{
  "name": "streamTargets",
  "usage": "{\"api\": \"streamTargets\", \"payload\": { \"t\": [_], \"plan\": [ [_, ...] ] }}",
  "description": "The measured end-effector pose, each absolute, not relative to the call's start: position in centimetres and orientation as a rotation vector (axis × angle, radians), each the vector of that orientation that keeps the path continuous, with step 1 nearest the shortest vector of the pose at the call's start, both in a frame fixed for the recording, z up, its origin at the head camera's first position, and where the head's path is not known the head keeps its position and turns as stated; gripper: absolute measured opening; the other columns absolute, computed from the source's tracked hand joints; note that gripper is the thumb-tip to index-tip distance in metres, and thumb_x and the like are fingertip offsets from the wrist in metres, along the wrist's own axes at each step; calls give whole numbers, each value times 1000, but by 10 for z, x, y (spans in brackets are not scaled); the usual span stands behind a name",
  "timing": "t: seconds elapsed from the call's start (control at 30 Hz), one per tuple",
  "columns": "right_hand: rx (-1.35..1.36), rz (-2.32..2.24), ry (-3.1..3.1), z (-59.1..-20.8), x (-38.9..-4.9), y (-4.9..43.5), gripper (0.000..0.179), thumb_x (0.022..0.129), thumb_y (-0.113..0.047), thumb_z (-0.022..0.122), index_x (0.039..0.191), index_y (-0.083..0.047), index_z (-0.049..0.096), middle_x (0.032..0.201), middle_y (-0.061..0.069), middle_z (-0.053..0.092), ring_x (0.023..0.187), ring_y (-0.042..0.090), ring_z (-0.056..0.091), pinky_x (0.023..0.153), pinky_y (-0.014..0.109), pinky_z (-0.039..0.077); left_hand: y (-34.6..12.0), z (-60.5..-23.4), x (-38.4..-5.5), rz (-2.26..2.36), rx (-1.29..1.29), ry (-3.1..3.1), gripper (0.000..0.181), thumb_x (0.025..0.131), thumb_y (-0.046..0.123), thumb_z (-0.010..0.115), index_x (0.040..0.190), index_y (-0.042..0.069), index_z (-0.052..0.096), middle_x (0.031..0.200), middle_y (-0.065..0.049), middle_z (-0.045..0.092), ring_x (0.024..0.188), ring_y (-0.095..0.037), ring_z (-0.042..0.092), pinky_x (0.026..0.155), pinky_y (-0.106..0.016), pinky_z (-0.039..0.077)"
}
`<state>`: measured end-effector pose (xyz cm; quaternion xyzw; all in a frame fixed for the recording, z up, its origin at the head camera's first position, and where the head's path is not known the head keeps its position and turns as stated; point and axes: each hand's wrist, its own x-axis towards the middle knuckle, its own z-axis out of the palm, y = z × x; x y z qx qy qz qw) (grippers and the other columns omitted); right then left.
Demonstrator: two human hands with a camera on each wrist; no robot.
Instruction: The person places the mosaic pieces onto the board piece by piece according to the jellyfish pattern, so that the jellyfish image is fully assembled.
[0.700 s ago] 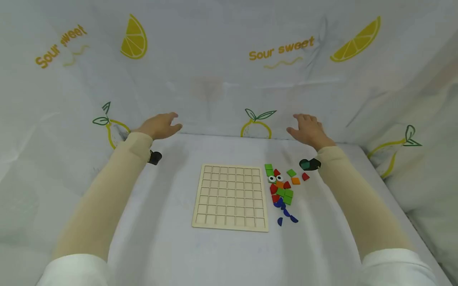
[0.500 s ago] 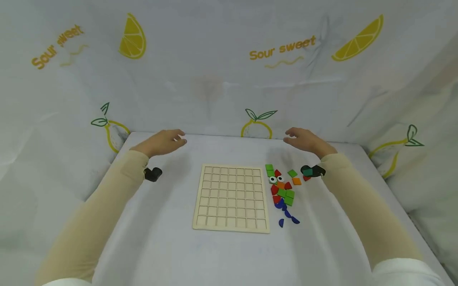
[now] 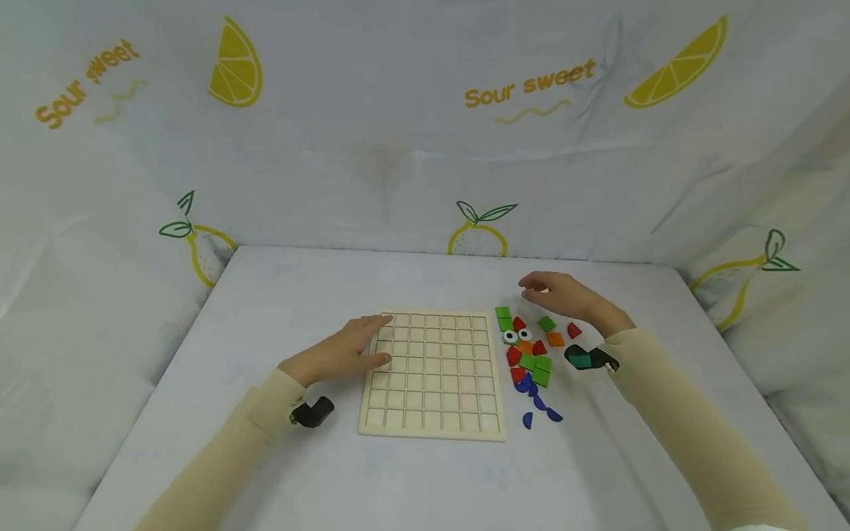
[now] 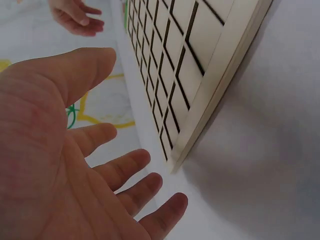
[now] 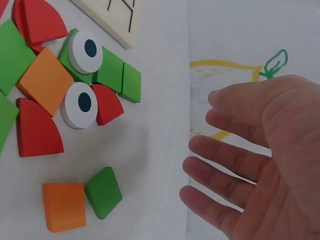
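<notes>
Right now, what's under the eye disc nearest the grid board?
A green tile: the right wrist view shows it sticking out past the eye disc. The part directly beneath is covered, so can't tell whether anything else lies there.

A white table (image 3: 412, 483) holds a pale, square wooden board (image 3: 432, 376) with grid lines; near its right side lie green squares (image 3: 541, 378), orange squares (image 3: 555, 339), red rounded wedges (image 3: 574, 331) and blue half-circles (image 3: 527, 420); two round white eyes (image 3: 524, 335) with black dots sit among them.

White desk (image 3: 412, 487); pale cloth (image 3: 372, 96) hanging behind, printed with yellow lemon slices (image 3: 237, 65), orange "Sour sweet" lettering (image 3: 494, 96), green-leafed lemons (image 3: 477, 242).
</notes>
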<state>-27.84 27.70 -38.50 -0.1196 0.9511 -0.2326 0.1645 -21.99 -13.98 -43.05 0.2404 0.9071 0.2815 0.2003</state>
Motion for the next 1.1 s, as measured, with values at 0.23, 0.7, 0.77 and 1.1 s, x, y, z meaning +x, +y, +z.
{"api": "streamTargets", "payload": {
  "t": [0.23, 0.7, 0.77, 1.1],
  "plan": [
    [-450, -653, 2697, -397, -265, 270, 29, 104, -17, 51, 126, -5, 66, 125, 17, 68, 110, 32, 62, 98, 52, 55, -122, -450, -202, 606, 770, 2581, 69, 99, 44, 60, 158, 17, 36, 170, -14, 19, 158, -41, 9, 126, -60, 18],
    [-373, -632, 2633, -426, -268, 262, 49, 91, 1, 60, 139, -4, 57, 144, 25, 53, 131, 44, 49, 104, 56, 51, -112, -439, -180, 427, 746, 2497, 103, 77, 45, 85, 160, 15, 31, 171, -15, 10, 159, -37, 6, 127, -56, 18],
    [-363, -623, 2636, -429, -267, 262, 48, 92, -1, 60, 140, -4, 56, 143, 25, 54, 129, 42, 51, 103, 55, 53, -112, -438, -177, 438, 756, 2506, 103, 77, 41, 86, 159, 14, 31, 171, -15, 11, 159, -38, 7, 127, -56, 19],
    [-436, -323, 2826, -427, -260, 257, 36, 95, -9, 64, 131, -7, 65, 124, 14, 66, 105, 26, 59, 95, 48, 57, -111, -435, -171, 519, 748, 2532, 98, 78, 37, 87, 158, 11, 35, 171, -16, 10, 159, -39, 3, 126, -63, 14]
  ]
}}
